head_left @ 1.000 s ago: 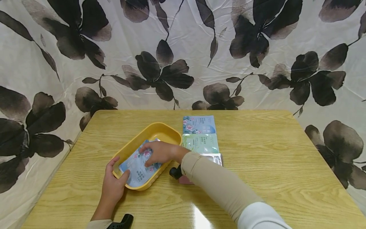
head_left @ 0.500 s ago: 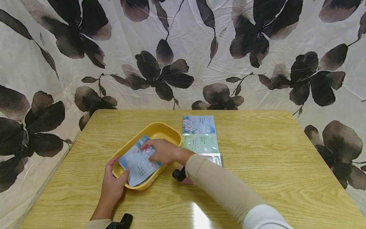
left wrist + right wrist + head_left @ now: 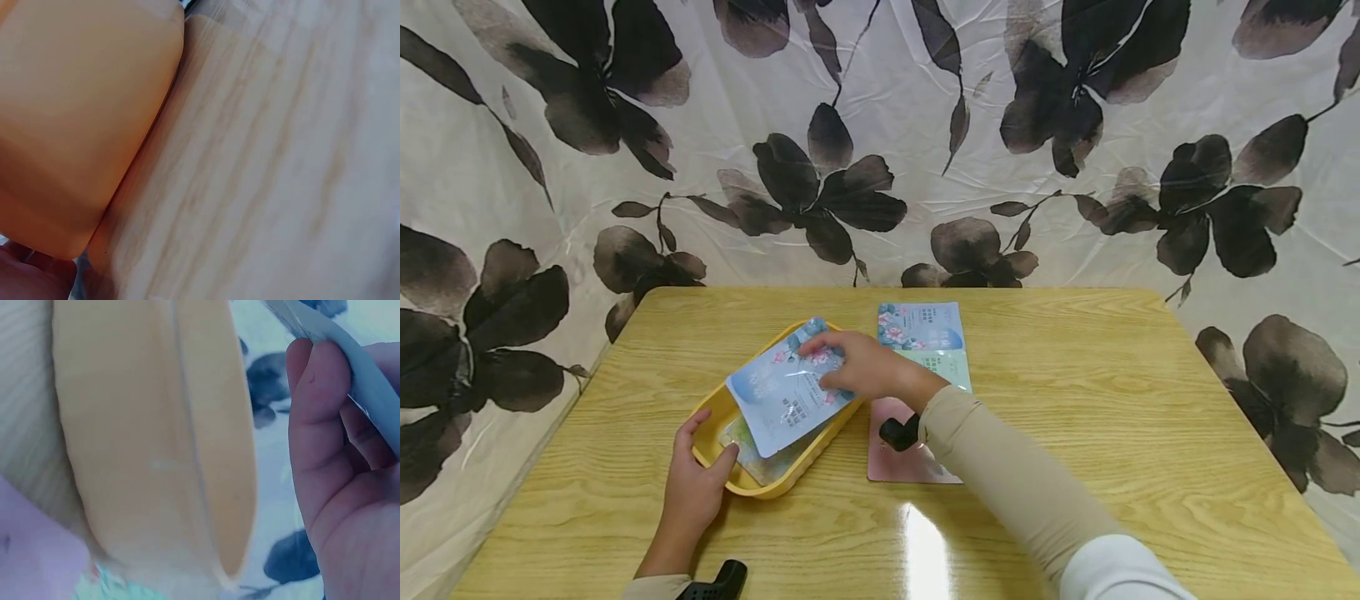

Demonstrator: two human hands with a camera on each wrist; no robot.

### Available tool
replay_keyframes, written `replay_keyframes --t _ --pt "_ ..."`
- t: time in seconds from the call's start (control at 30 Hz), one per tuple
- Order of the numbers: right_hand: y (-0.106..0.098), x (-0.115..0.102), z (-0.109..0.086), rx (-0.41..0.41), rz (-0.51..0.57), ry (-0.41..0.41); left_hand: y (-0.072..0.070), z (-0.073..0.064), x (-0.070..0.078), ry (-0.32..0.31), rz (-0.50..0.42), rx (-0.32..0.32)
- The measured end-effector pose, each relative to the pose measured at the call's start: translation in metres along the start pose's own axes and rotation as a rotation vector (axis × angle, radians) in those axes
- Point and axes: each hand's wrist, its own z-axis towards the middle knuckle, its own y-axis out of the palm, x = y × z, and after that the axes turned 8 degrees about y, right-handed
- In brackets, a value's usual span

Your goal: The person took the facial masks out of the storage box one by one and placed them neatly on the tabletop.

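Big dark flowers cover the pale cloth [image 3: 910, 100] behind our yellow wooden table [image 3: 1112, 417]. On the table's left half sits a yellow tray [image 3: 814, 463], turned a bit slantwise. Our left hand [image 3: 698, 482] holds its near end, with the thumb over the rim and other fingers on the outside. Our right hand [image 3: 861, 362] pinches a blue packet [image 3: 778, 387] by one side, thumb and fingers close together on it. That packet is over the tray, tipped, and hides part of the rim. Below it, in the tray, lies a green and pale packet [image 3: 747, 448]; we can't tell if more are under that one. Beside the tray, on the table, are a second blue packet [image 3: 921, 325], a light green packet [image 3: 946, 367] and a pink packet [image 3: 891, 467].

We think the blue packet could slip, because we hold just one side and it looks smooth and bendy. It might bump the rim if we carry it too low. The black wrist piece [image 3: 898, 433] is over the pink packet, so a low arm might push that crooked. Pressing too hard with our left hand might tip the tray.
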Motion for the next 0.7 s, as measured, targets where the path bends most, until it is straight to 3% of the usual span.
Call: replay_keyframes --t 0.2,0.47,0.7 --pt "-0.026 0.011 -0.009 0.091 0.031 -0.015 0.000 0.000 0.000 0.002 -0.001 -0.006" --pt "-0.060 0.031 -0.023 0.192 0.199 0.002 0.002 0.000 0.001 0.025 -0.006 -0.002" --pt "-0.087 0.049 -0.036 0.301 0.240 -0.002 0.001 -0.001 0.003 0.020 0.027 -0.008"
